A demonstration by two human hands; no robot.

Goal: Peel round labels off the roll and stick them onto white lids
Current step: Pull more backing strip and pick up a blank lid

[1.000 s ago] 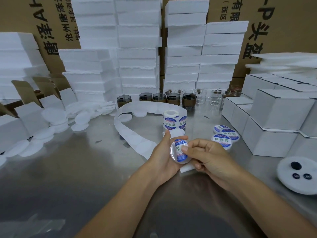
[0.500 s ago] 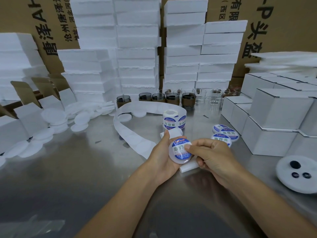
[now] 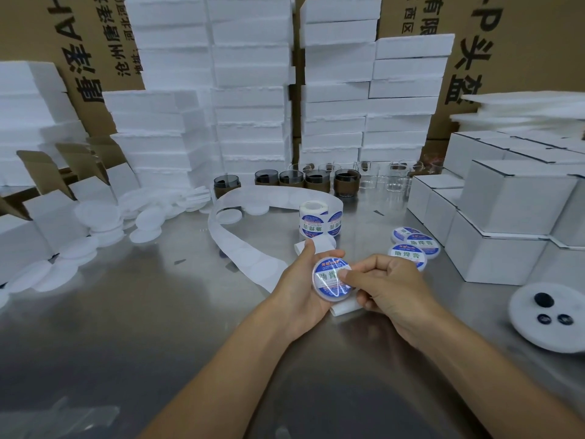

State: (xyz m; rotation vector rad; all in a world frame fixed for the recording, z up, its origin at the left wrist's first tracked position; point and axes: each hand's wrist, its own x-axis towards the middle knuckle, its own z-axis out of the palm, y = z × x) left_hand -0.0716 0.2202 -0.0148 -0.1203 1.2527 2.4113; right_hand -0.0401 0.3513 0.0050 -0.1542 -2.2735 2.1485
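A: Three labelled lids (image 3: pixel 411 248) lie right of centre, overlapping, near the boxes (image 3: pixel 512 204). And the one in work?

B: Centre of the frame, above the table (image 3: pixel 142 327). The left hand (image 3: pixel 300 289) grasps the lid (image 3: pixel 330 293) from the left, thumb over its top edge, fingers curled beneath.

A: The right hand (image 3: pixel 392 289)?

B: Its thumb presses on the label (image 3: pixel 324 277), which sits on the lid's face. The curled fingers close at the lid's right edge, so it pinches the lid.

A: The roll (image 3: pixel 319 220)?

B: Upright just above the hands, apart from them. Its bare strip (image 3: pixel 240 245) loops toward the upper left and runs back under the hands; an end shows beneath the right hand.

A: Elsewhere?

B: White discs (image 3: pixel 95 223) heaped at left, jars (image 3: pixel 316 182) in a row above the roll, foam blocks (image 3: pixel 250 99) stacked along the top, and a plate (image 3: pixel 538 337) bearing three dark buttons at the right edge.
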